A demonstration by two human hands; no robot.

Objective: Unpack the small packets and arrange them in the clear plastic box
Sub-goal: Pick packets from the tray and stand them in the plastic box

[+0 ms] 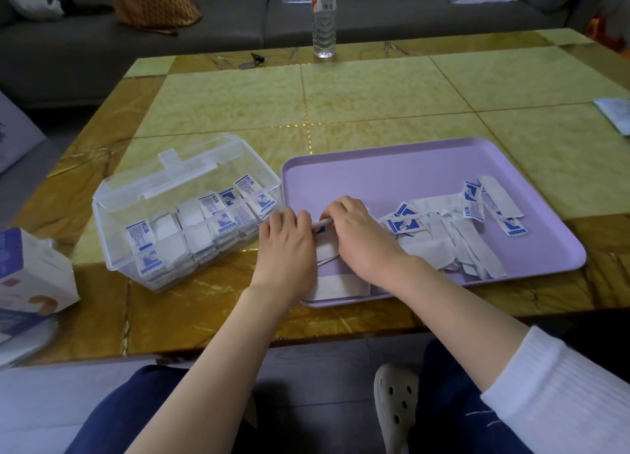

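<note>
Lilac tray (375, 177) was seen under both hands. Clear plastic box (114, 245) was set just left of left hand (289, 237), farther from right hand (354, 230). Loose packets (443, 239) were heaped to the right. Packet stack (320, 224) was pinched between both hands, its long axis running hand to hand.

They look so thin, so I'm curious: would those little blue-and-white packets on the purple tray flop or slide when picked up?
Probably floppy: several packets lie curled and bent rather than flat. Likely very light, since they look like thin paper wrappers. They might slide easily, as the purple tray looks smooth.
</note>
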